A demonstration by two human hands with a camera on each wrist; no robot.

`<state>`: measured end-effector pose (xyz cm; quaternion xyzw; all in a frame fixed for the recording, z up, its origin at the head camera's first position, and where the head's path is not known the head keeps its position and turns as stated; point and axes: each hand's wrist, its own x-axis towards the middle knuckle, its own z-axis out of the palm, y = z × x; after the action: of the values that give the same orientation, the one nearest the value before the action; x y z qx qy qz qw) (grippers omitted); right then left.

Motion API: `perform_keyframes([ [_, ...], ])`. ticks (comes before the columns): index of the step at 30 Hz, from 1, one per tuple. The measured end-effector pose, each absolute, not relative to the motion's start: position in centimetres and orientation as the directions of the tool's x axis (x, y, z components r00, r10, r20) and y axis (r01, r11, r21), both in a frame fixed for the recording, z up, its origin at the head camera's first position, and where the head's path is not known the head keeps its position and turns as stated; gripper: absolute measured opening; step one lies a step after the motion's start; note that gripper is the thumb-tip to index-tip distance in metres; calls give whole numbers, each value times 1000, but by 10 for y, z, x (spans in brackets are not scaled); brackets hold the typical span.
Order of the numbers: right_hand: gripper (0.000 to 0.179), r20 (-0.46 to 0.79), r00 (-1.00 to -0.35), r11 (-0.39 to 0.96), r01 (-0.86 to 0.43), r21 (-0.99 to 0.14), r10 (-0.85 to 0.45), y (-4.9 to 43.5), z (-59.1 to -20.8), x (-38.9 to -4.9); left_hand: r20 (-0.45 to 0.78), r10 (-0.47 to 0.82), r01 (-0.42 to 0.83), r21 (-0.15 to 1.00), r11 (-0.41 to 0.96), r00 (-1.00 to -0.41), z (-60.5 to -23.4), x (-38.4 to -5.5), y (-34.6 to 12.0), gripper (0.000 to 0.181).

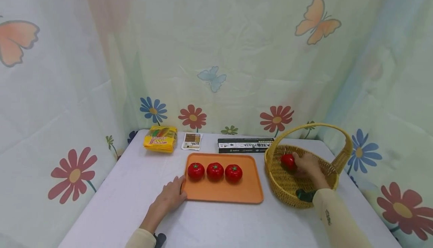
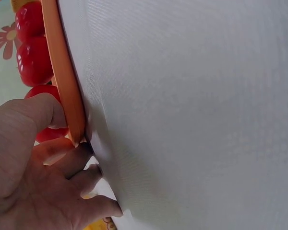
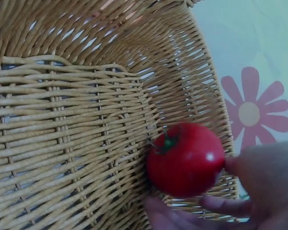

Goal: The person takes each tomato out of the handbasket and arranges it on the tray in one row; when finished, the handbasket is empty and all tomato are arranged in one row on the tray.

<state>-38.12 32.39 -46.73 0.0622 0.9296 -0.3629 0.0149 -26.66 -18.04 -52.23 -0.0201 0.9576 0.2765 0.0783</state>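
An orange tray [image 1: 216,194] lies on the white table with three red tomatoes in a row on it, among them the middle tomato [image 1: 215,171]. My left hand [image 1: 171,194] holds the tray's left edge. In the left wrist view the thumb [image 2: 52,109] lies along the rim and the other fingers spread beside it. On the right, my right hand [image 1: 307,164] reaches into a wicker basket [image 1: 282,189] and grips another tomato [image 3: 187,163]. This tomato sits against the basket's inner wall, thumb at its side and fingers low around it.
Behind the tray lie a yellow packet [image 1: 160,139], a small white-and-brown sachet [image 1: 192,141] and a long black pasta box [image 1: 245,145]. The basket's tall handle [image 1: 314,125] arches over its opening. A flowered curtain [image 1: 236,101] hangs behind the table and along its sides.
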Motion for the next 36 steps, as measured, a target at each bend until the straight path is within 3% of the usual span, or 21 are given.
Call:
perform_keyframes([
  [4, 43, 50, -995, 829, 42, -557, 84, 323, -463, -383, -153, 1, -82, 536, 840, -988, -520, -266, -180, 64],
  [10, 43, -14, -999, 771, -19, -637, -36, 319, -460, -383, -157, 5, -80, 529, 845, -988, -521, -266, -179, 63],
  [19, 67, -126, -985, 789, -16, -614, -118, 315, -463, -385, -163, 5, -84, 529, 845, -987, -519, -266, -178, 63],
  [28, 67, -107, -990, 764, 1, -646, -89, 308, -466, -379, -153, 17, -67, 529, 846, -988, -521, -261, -179, 62],
  [36, 74, -60, -997, 703, 2, -711, -58, 307, -434, -355, -140, 18, -58, 522, 851, -990, -519, -262, -179, 63],
])
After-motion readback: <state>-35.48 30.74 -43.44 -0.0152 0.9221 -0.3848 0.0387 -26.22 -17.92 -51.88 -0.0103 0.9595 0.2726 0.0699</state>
